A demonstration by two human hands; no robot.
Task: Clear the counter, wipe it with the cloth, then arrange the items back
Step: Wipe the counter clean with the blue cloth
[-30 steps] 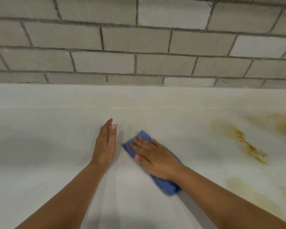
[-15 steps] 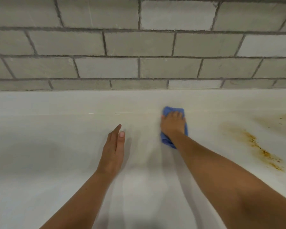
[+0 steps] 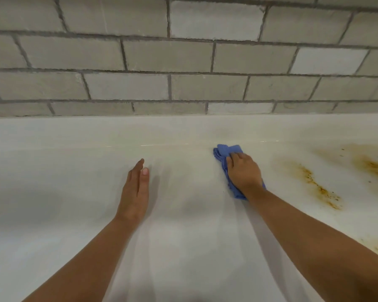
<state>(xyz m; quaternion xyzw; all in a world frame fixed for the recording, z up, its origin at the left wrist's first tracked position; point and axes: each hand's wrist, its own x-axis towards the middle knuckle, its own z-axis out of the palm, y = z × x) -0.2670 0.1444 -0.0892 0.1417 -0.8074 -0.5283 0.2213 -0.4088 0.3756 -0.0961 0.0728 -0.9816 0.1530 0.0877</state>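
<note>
Left hand: fingers straight and together, on the smooth pale counter; brace with it. Blue cloth: soft, bunched, near the counter's back edge, gripped under your right hand. Rust-brown stains: grainy streaks further right; press firmly and overlap your strokes toward them.

Grey block wall with darker mortar joints, brownish-orange speckled stains at right
</note>
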